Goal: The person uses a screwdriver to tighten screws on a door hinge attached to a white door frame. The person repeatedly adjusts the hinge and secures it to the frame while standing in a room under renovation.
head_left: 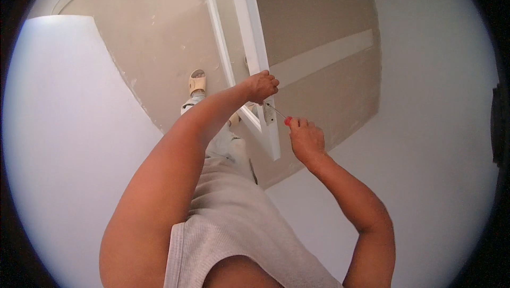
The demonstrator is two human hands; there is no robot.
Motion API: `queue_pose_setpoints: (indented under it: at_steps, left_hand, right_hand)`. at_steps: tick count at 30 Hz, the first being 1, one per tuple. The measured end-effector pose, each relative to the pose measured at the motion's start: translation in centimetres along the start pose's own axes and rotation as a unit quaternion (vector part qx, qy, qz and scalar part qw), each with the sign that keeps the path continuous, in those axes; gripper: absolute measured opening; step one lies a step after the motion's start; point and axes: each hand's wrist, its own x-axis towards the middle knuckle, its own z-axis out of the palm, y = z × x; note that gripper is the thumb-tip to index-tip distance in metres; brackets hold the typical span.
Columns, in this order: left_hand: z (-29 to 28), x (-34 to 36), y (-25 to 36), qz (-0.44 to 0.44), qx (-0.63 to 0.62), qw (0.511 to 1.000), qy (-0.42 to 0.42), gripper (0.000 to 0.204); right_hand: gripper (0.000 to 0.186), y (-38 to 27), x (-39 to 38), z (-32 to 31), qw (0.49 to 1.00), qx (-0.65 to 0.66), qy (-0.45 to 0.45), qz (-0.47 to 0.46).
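In my right hand [308, 140] is a screwdriver [288, 121] with a red handle, gripped by curled fingers. Its thin metal shaft points up and left, and the tip meets a metal lock plate [269, 113] set in the narrow edge of a white door [254, 25]. My left hand [262, 86] is closed over that same edge just beyond the plate, fingers curled toward the right side. Whether it also holds something small, I cannot tell. The door has a framed glass panel on its left face.
White walls [64, 128] rise at the left and the right [425, 128]. The dusty beige floor [154, 27] has pale marks, and a lighter strip [324, 57] crosses it right of the door. My foot in a tan sandal [197, 82] stands left of the door.
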Motion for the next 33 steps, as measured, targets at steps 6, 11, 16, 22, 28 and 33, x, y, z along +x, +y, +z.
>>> queue_pose_setpoints:
  at_steps: [6, 11, 16, 22, 28, 33]
  left_hand:
    - [-0.1, 0.4, -0.3, -0.010, -0.004, 1.000, -0.004, 0.053]
    - [0.1, 0.0, -0.2, -0.015, 0.002, 1.000, 0.014, 0.050]
    - [0.0, 0.0, -0.2, -0.021, 0.011, 1.000, -0.001, 0.044]
    - [0.2, 0.1, -0.4, -0.014, -0.009, 1.000, 0.013, 0.051]
    - [-0.9, 0.2, 0.0, -0.035, 0.006, 0.999, -0.007, 0.044]
    - [-0.7, 0.1, -0.3, -0.042, -0.008, 0.999, -0.022, 0.043]
  right_hand:
    - [0.023, -0.4, 1.8, -1.7, 0.990, 0.046, -0.122, 0.054]
    - [0.024, 1.2, 2.0, -1.0, 0.776, 0.471, -0.201, 0.369]
    - [0.026, -0.1, 0.7, -0.5, 0.970, 0.185, -0.069, 0.141]
    - [0.029, -1.8, 1.3, -2.0, 0.979, -0.041, -0.195, 0.042]
    - [0.021, -0.3, 2.5, -1.4, 0.981, 0.085, -0.145, 0.094]
    - [0.022, 0.8, 1.3, -0.8, 0.878, 0.368, -0.149, 0.265]
